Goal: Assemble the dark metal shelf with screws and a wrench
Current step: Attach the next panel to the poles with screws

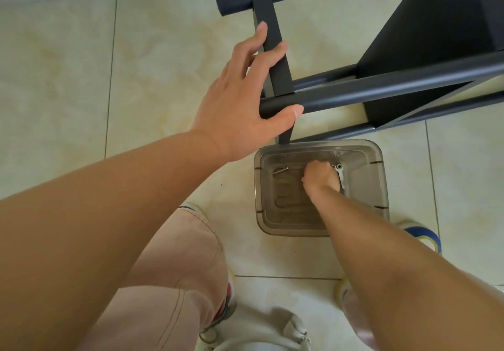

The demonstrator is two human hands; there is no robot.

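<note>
a: head view shows the dark metal shelf (381, 86) lying on its side on the floor (68, 64), near the far right corner of what we can see. one round tube sticks out toward us.

b: what are the hands doing?

a: the left hand (245, 99) is mostly flat, with straight fingers on the flat cross bar (275, 58) and the thumb hooked under the end of the round tube (381, 88). it steadies the shelf but does not squeeze it.

b: and the other one?

a: the right hand (321, 177) is down in the clear plastic bin (379, 184), which sits on the floor just in front of the shelf. its fingers are curled. i cannot tell if it has anything in them yet.

b: what is in the bin?

a: a small silver wrench (340, 176) lies right beside the hand, by the right wall. a screw (281, 170) lies near the far left corner.

b: so how do we do this bit well?

a: i think this bit is picking up a part. go slow and feel for one thing at a time. pinch the screw by its head so it does not slip. keep the left hand on the bar so the shelf does not roll. lift the hand straight up so it does not bump the bin wall and tip it.

b: what could go wrong?

a: a small screw may drop and roll away on the smooth tiles.
</note>
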